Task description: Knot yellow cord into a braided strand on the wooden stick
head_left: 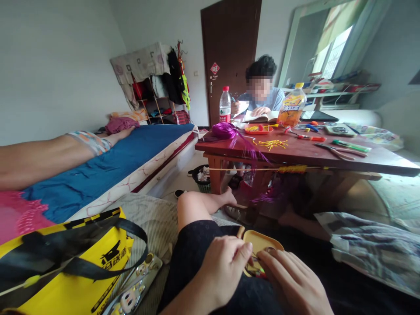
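Note:
A small yellow box (pixel 264 239) sits on my lap with its lid raised. My left hand (pixel 226 264) is at its left side, thumb and fingers pinched together; what they hold, if anything, is too small to name. My right hand (pixel 290 275) lies over the box's front right part, its fingers bent together at the opening. Thin dark bits and some small coloured pieces show between the hands. Most of the contents are hidden behind my fingers.
A wooden table (pixel 226 151) ahead bears pliers (pixel 334 151), yellow strips (pixel 271 144), purple fibres (pixel 225 131) and bottles. Someone sits writing behind it. A yellow bag (pixel 98 262) and a phone (pixel 138 284) lie to my left. Another person lies on the bed (pixel 157 151).

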A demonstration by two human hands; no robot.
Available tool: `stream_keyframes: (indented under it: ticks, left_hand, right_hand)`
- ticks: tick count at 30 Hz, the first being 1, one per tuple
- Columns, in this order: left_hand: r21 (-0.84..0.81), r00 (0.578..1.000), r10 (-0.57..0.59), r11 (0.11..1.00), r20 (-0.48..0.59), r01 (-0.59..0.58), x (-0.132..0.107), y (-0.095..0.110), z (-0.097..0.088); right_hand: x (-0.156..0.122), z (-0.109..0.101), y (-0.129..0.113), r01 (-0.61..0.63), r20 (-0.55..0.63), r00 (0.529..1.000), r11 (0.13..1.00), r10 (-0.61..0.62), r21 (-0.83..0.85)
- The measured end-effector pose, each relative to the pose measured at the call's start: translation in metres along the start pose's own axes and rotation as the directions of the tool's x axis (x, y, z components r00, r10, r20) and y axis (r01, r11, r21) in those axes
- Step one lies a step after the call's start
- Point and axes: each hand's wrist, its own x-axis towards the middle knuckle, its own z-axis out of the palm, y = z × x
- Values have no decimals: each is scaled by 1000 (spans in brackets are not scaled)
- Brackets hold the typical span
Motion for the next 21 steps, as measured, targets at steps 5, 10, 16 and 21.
stream_keyframes:
  ticks: [5,10,16,21]
  left_hand:
    - [-165,950,-142,967,278,192,13,-11,10]
    - [254,987,160,954,28,-162,4,-8,22]
    - [24,999,34,999,22,-34,1,-13,32]
    - [-417,954,-199,865,223,278,3,-18,30]
  right_hand:
    - [-5,8,0,77,33,997,996,-76,-49]
    - [-4,7,-1,-516,489,808,795,329,319]
    - [-3,-1,2,-843,746,533,327,399,428]
    - [-17,4,-2,-710,525,688,613,501,346]
